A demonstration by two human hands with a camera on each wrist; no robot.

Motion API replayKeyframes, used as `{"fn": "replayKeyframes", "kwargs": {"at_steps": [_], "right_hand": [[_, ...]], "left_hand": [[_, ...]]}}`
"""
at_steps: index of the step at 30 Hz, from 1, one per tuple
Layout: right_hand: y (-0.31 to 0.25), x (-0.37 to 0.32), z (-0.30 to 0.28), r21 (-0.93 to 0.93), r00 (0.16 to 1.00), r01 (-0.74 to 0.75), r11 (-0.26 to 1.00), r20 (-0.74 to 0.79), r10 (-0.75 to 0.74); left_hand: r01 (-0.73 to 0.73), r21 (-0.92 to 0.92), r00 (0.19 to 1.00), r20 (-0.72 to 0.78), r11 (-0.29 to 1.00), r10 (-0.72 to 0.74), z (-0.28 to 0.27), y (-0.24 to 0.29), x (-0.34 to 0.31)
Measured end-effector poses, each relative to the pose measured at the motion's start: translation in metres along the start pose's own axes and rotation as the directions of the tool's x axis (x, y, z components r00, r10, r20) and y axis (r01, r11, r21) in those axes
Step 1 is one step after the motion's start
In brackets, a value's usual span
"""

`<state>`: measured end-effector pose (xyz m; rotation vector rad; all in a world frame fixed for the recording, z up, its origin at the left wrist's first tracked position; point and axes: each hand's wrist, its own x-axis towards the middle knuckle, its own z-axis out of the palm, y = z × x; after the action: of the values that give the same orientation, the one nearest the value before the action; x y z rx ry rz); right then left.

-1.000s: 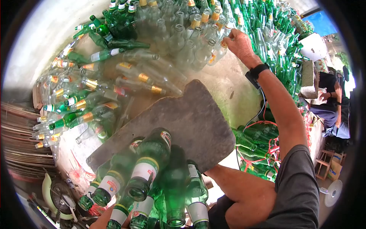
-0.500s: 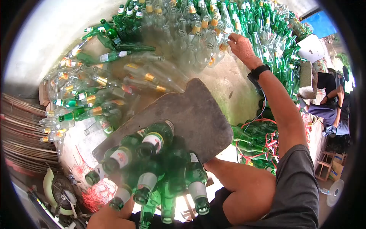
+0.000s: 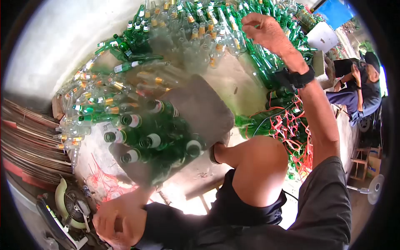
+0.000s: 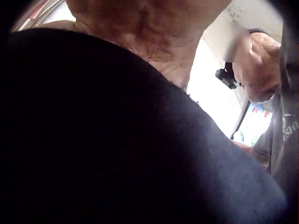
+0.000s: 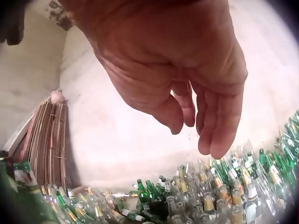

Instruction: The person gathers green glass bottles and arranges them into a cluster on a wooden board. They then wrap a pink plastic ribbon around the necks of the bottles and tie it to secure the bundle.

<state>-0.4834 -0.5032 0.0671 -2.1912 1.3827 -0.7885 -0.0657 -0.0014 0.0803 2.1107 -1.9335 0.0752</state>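
Observation:
My right hand [image 3: 268, 35] is raised over the upright bottles at the back right. In the right wrist view its fingers [image 5: 222, 126] hang bent beside the thumb and hold nothing. Clear bottles [image 3: 193, 48] with gold neck labels stand near it, beside many green bottles [image 3: 260, 66]. Low on the left, my left hand [image 3: 118, 223] lies near my knee with loosely curled fingers; mostly dark cloth [image 4: 103, 126] fills the left wrist view. In front of me a cluster of green bottles [image 3: 154, 139] with pale neck labels stands over a dark slab [image 3: 208, 102].
Clear and green bottles [image 3: 112, 100] lie piled to the left. Green bottles bound with red string [image 3: 287, 125] lie by my right knee. A stack of thin boards [image 3: 31, 143] and a motorbike wheel [image 3: 73, 204] are at the left. Another person [image 3: 360, 89] sits at the right.
My right hand has come away from the clear bottles, up and to the right. The view has shifted, so the green cluster appears higher and my left hand now shows.

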Motion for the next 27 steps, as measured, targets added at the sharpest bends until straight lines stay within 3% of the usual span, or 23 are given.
{"fn": "replayKeyframes", "kwargs": {"at_steps": [2, 5, 7, 13, 15, 16, 17, 19, 21, 24, 27], "right_hand": [[-0.027, -0.022, -0.026, 0.078, 0.999, 0.021, 0.997, -0.033, -0.019], [-0.065, -0.063, -0.063, 0.174, 0.994, -0.062, 0.983, -0.078, 0.077], [-0.076, -0.088, -0.083, 0.193, 0.994, -0.043, 0.980, -0.090, 0.061], [-0.112, -0.182, -0.100, 0.287, 0.995, -0.101, 0.952, 0.033, 0.095], [-0.119, -0.214, -0.089, 0.322, 0.989, -0.127, 0.938, 0.113, 0.096], [-0.115, -0.230, -0.075, 0.346, 0.996, -0.023, 0.938, 0.089, -0.009], [-0.121, -0.246, -0.067, 0.208, 0.996, 0.030, 0.978, 0.078, -0.047], [-0.128, -0.270, -0.051, 0.036, 0.951, 0.296, 0.955, 0.079, -0.298], [-0.140, -0.294, -0.030, 0.021, 0.923, 0.383, 0.924, 0.023, -0.383], [-0.141, -0.313, -0.018, -0.126, 0.901, 0.433, 0.893, 0.070, -0.427], [-0.130, -0.325, -0.004, -0.117, 0.926, 0.374, 0.920, -0.002, -0.377]], "left_hand": [[0.012, -0.099, 0.999, -0.033, 0.995, -0.016, 0.000, 0.004, -0.003], [0.047, -0.109, 0.998, -0.035, 0.993, -0.051, -0.005, 0.013, -0.003], [0.054, -0.121, 0.997, -0.041, 0.991, -0.059, -0.007, 0.016, -0.006], [-0.032, -0.137, 0.986, -0.167, 0.990, 0.009, 0.001, 0.012, -0.017], [0.012, -0.057, 0.989, -0.144, 0.998, -0.020, -0.006, 0.021, -0.016], [0.010, -0.066, 0.988, -0.152, 0.998, -0.020, -0.006, 0.022, -0.016], [0.005, -0.076, 0.987, -0.160, 0.997, -0.017, -0.006, 0.024, -0.017], [-0.019, -0.088, 0.984, -0.179, 0.996, 0.003, -0.005, 0.023, -0.020], [-0.013, -0.087, 0.982, -0.189, 0.996, -0.004, -0.005, 0.023, -0.023], [0.005, -0.116, 0.982, -0.189, 0.993, -0.027, -0.006, 0.025, -0.028], [0.018, -0.141, 0.984, -0.174, 0.990, -0.043, -0.007, 0.028, -0.030]]}}
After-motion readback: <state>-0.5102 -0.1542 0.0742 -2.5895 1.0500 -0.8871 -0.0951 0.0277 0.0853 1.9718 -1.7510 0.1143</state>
